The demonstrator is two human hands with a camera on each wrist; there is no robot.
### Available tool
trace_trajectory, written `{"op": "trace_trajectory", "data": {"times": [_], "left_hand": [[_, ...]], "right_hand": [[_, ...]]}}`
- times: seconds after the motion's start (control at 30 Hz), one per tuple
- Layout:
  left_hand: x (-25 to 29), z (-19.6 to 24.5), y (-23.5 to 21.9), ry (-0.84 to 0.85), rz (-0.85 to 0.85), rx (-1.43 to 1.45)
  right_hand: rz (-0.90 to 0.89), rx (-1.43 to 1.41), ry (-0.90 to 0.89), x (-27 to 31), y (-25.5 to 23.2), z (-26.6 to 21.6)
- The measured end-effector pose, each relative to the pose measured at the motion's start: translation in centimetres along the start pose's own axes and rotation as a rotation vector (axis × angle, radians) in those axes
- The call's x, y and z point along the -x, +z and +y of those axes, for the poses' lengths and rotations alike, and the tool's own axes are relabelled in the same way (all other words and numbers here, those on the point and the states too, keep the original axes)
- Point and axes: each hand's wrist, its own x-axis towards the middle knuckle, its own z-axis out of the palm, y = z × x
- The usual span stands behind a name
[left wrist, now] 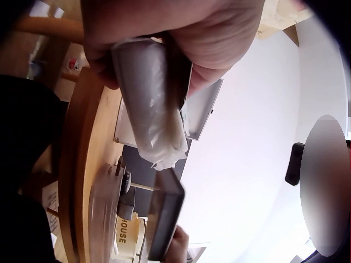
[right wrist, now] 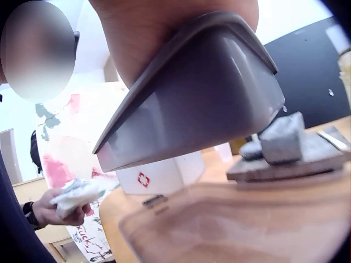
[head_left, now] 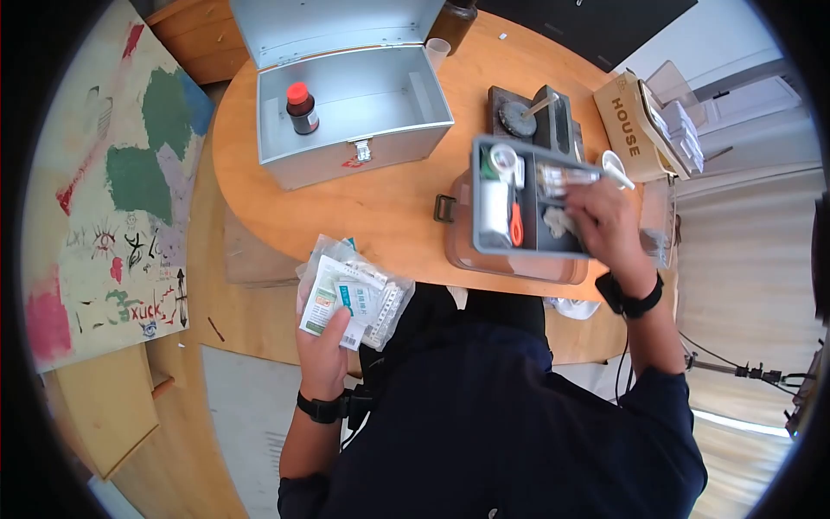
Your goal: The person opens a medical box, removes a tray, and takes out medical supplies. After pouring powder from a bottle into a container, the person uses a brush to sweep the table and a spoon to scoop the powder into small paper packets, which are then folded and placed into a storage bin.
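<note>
My left hand [head_left: 324,359] holds a see-through plastic bag [head_left: 393,316] of flat packets and cards, thumb on top, below the table's front edge. In the left wrist view the bag [left wrist: 145,104] hangs from the fingers. My right hand [head_left: 612,229] grips the right side of a grey divided tray [head_left: 475,203], raised over a see-through brownish box [head_left: 519,270]. In the tray lie a tape roll [head_left: 503,159], a white roll [head_left: 495,210], an orange-handled tool [head_left: 517,227] and a crumpled white piece [head_left: 558,221]. The right wrist view shows the tray's underside [right wrist: 203,104], tilted.
An open silver metal case [head_left: 354,164] with a red-capped brown bottle [head_left: 302,112] inside stands at the back left. Behind the tray is a dark stone slab [head_left: 501,99] with a round stone piece. A beige HOUSE box [head_left: 624,125] and a white cup [head_left: 616,166] stand right.
</note>
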Motion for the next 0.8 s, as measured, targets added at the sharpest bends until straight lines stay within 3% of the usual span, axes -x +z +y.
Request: {"op": "trace_trajectory", "data": {"times": [0.2, 0.37, 0.43, 0.53, 0.63, 0.8], "left_hand": [[-0.5, 0.9, 1.7, -0.012, -0.087, -0.053], [-0.2, 1.8, 3.2, -0.033, -0.135, -0.018], [-0.3, 1.9, 3.3, 0.011, -0.169, -0.069], [-0.3, 2.5, 3.6, -0.053, -0.173, -0.010], [-0.1, 2.3, 2.8, -0.043, -0.134, 0.012], [0.0, 2.8, 2.5, -0.035, -0.104, -0.004]], "right_hand": [[-0.004, -0.042, 0.165, 8.1, 3.9, 0.1], [0.046, -0.021, 0.113, 7.0, 5.3, 0.0], [-0.022, 0.039, 0.131, 6.6, 5.7, 0.3], [-0.095, 0.013, 0.121, 6.4, 5.6, 0.2], [-0.152, 0.008, 0.128, 3.7, 3.6, -1.8], [-0.017, -0.195, -0.131, -9.8, 2.1, -7.5]]}}
